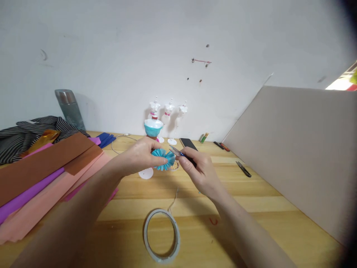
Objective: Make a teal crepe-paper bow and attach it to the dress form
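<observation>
My left hand (143, 155) pinches a pleated piece of blue paper (161, 164), fanned into a rosette, between thumb and fingers. Closed around the dark blue handle of a small cutting tool (176, 150), perhaps snips, is my right hand (198, 165). Its metal tip is at the upper right edge of the blue paper. Just behind stands a small white dress form (153, 127) with a blue band around it, partly hidden by my left hand. A white round base (146, 173) shows below that hand.
A roll of tape (177, 240) lies in front. Brown, pink and purple paper sheets (58, 163) cover the left side, near a grey bottle (71, 109). Against the wall are several small white mannequins (167, 111). A phone (189, 144) and black-handled snips (243, 169) lie right.
</observation>
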The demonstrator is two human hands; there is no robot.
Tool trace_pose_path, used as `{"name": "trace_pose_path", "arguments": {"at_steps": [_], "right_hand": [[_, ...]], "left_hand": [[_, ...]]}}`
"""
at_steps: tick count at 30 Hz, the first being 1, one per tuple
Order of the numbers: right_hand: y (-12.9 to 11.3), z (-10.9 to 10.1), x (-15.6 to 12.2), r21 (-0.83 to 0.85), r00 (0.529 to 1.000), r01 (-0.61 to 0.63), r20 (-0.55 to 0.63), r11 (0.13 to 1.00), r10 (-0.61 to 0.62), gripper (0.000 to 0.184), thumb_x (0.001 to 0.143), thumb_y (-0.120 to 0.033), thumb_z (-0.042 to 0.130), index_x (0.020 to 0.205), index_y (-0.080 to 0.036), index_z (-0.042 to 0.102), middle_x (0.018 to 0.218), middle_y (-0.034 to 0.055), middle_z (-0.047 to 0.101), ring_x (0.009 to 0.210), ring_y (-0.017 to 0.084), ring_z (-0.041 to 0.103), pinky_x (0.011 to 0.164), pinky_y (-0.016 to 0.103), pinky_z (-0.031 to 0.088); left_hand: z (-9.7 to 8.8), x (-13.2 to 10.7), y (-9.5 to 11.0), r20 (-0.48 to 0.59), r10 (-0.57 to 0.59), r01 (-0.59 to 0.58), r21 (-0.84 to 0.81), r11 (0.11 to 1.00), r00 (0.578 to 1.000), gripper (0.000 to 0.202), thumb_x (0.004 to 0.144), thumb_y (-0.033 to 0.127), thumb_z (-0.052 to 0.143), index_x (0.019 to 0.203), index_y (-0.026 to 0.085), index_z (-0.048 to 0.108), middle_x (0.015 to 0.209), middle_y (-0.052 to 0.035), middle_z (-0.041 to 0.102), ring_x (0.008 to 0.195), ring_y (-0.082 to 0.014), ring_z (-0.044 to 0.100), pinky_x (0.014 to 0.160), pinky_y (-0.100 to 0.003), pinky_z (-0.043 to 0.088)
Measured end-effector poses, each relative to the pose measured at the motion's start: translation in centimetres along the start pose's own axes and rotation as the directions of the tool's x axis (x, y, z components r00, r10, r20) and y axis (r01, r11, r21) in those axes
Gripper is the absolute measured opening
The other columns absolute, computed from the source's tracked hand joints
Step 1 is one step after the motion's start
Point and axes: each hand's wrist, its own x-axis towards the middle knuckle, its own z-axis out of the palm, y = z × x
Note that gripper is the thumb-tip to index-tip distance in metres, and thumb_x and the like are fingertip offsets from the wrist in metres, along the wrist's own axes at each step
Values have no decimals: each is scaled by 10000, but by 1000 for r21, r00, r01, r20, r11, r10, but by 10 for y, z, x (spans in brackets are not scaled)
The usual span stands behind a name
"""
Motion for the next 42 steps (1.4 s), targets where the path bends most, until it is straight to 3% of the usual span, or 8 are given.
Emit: {"name": "trace_pose_path", "arguments": {"at_steps": [6, 9, 17, 30, 37, 42], "right_hand": [[-1, 0, 0, -127, 999, 37, 39, 991, -32, 341, 915, -365, 436, 620, -196, 420, 540, -43, 363, 491, 100, 323, 496, 258, 242], [0, 0, 0, -165, 998, 44, 58, 985, -35, 345, 918, -371, 431, 622, -196, 420, 536, -41, 376, 482, 98, 329, 491, 258, 235], [-1, 1, -2, -195, 997, 44, 67, 980, -31, 341, 920, -368, 432, 627, -193, 427, 537, -40, 393, 482, 98, 345, 494, 257, 237], [-3, 1, -1, -187, 996, 62, 70, 980, -50, 362, 926, -367, 422, 606, -198, 403, 528, -40, 378, 477, 97, 333, 483, 255, 232], [1, 1, 0, -221, 994, 61, -72, 973, -79, 284, 892, -350, 502, 655, -196, 464, 546, -30, 453, 477, 101, 383, 482, 247, 277], [7, 1, 1, -241, 976, 85, -174, 967, -130, 118, 897, -235, 491, 910, -180, 594, 661, 12, 591, 555, 136, 511, 539, 258, 365]], "left_hand": [[5, 0, -3, -143, 10, 26, 250, 968, 990, 176, 735, 312, 603, 683, 170, 693, 545, 25, 471, 529, -106, 384, 490, -246, 251], [6, 0, -1, -153, -9, 59, 320, 945, 988, 182, 735, 313, 593, 660, 170, 678, 513, 34, 423, 516, -106, 366, 497, -254, 242], [9, -1, 1, -106, -7, 42, 336, 941, 994, 181, 752, 301, 565, 698, 163, 669, 551, 26, 456, 533, -104, 367, 507, -256, 226], [9, 1, -5, -118, 38, 4, 334, 942, 992, 186, 743, 292, 572, 605, 169, 586, 499, 36, 412, 499, -96, 334, 493, -258, 204], [8, -1, -2, -127, 20, 24, 331, 943, 992, 232, 761, 359, 574, 638, 169, 622, 542, 20, 475, 540, -111, 387, 511, -261, 236], [6, -2, -1, -74, -36, 53, 246, 968, 997, 244, 754, 387, 587, 646, 172, 626, 560, 24, 505, 546, -109, 413, 495, -251, 265]]}}
